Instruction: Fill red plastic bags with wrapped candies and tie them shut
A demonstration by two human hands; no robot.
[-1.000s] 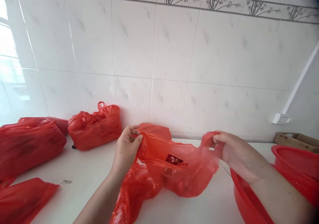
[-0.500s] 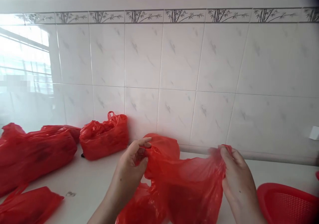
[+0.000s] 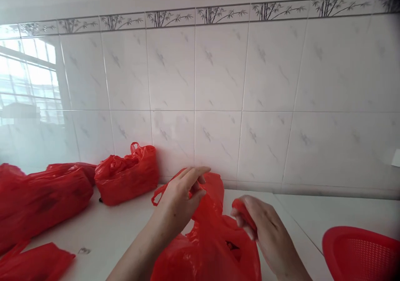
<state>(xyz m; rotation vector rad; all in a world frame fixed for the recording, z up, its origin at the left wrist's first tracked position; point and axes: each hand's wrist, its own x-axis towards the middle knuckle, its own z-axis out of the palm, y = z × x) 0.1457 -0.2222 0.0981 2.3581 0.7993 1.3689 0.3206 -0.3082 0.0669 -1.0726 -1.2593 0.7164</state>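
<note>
A thin red plastic bag (image 3: 225, 252) sits on the white counter in front of me, with dark contents showing through a gap in its right side. My left hand (image 3: 183, 197) is curled at the bag's gathered upper part, thumb and fingers closed on the plastic. Lower and to the right, my right hand (image 3: 265, 227) grips a bunched red strip of the bag, probably a handle; its fingertips are partly blurred. Behind my left hand, more red plastic with a handle loop lies near the wall. Whether this belongs to the same bag I cannot tell.
Filled red bags stand left: a large bag (image 3: 46, 201), a smaller tied bag (image 3: 128, 174) by the wall, and a flat one (image 3: 37, 262) at front. A red perforated basket (image 3: 353, 247) is at right. The tiled wall (image 3: 218, 72) bounds the counter (image 3: 125, 231).
My right hand has moved left and down, closer to my left hand, and the stretched plastic between them has slackened. My left hand has shifted slightly right. The view has tilted a little.
</note>
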